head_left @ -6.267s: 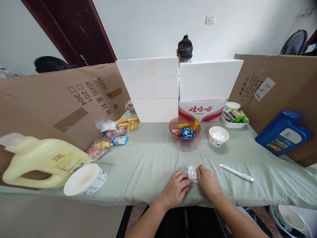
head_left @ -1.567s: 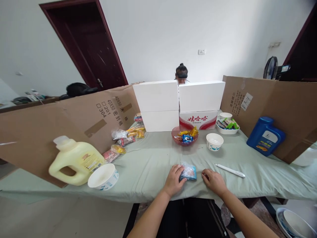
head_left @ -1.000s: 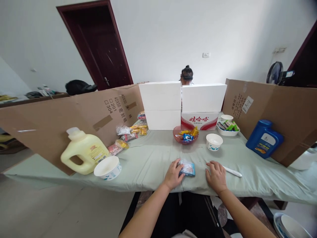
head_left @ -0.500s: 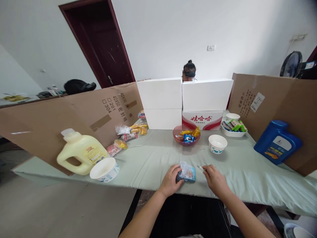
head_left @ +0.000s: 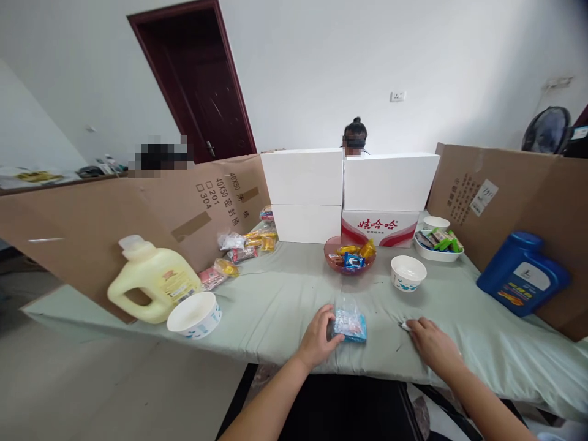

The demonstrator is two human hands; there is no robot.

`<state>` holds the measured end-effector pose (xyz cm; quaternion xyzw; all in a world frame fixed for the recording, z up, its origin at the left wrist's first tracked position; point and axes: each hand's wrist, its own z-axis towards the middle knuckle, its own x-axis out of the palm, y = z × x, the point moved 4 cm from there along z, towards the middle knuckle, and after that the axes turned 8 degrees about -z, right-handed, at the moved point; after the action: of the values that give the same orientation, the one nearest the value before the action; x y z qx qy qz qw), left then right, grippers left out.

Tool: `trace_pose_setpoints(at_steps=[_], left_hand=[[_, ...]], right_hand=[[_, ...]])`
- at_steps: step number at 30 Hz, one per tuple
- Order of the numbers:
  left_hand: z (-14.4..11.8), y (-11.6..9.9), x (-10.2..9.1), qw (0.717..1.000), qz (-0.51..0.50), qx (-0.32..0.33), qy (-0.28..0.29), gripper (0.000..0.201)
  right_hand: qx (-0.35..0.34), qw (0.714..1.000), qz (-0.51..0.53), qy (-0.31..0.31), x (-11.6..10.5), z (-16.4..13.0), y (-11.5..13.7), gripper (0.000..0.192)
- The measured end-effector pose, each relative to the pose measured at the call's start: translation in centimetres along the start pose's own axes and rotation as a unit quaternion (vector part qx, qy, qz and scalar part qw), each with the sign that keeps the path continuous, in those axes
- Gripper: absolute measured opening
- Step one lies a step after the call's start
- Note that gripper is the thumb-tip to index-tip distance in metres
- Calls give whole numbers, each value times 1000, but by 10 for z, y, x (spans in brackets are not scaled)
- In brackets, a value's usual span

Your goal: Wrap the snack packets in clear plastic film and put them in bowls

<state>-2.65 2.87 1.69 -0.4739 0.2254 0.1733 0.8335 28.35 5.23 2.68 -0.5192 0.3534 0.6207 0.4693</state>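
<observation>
My left hand (head_left: 318, 338) grips the left end of a blue packet in clear crinkled plastic (head_left: 351, 328), close to the table's near edge. To the right, my right hand (head_left: 434, 346) is low over the cloth with its fingers pinched on a small whitish piece (head_left: 405, 325), too small to name. Beyond the hands sit a reddish glass bowl (head_left: 331, 264) of wrapped snacks and a white paper bowl (head_left: 408, 275).
Left are a yellow jug (head_left: 154, 278), another paper bowl (head_left: 195, 318) and several snack packets (head_left: 232, 254). White boxes (head_left: 303, 184) and cardboard walls (head_left: 215, 214) border the table. A blue bottle (head_left: 521, 275) and a white snack dish (head_left: 436, 253) stand right. A person (head_left: 355, 136) is behind the boxes.
My right hand has moved right, away from the packet, and lower toward the cloth with the small whitish piece. My left hand keeps its grip on the packet. The view has shifted slightly.
</observation>
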Motion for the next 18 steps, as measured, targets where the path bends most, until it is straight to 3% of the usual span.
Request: trace_pose_setpoints(at_steps=[2,5,8,10,12,14,16,18], left_hand=[[2,-1,0,1000,9,14,23,47],[4,-4,1,997,19,38,66,54],[5,-7,0,996,20,33,75,46],[5,-8,-1,998,7,14,68,38],[6,-6,-3,998,-33,-12,52,26],[6,-2,-5,994,-104,-40,17,14],[6,3,-8,984,-167,-64,-29,2],[5,10,-12,974,-194,-83,-76,7]], right_hand=[[20,999,22,-42,-4,7,1,25],[-32,983,145,-110,-18,33,49,53],[-84,959,258,-79,-25,62,103,85],[-87,948,303,-31,-21,74,120,78],[-76,942,327,-5,-15,77,118,49],[-47,940,338,-12,-7,71,100,27],[3,936,350,-28,1,59,74,27],[60,931,358,-45,9,45,51,31]])
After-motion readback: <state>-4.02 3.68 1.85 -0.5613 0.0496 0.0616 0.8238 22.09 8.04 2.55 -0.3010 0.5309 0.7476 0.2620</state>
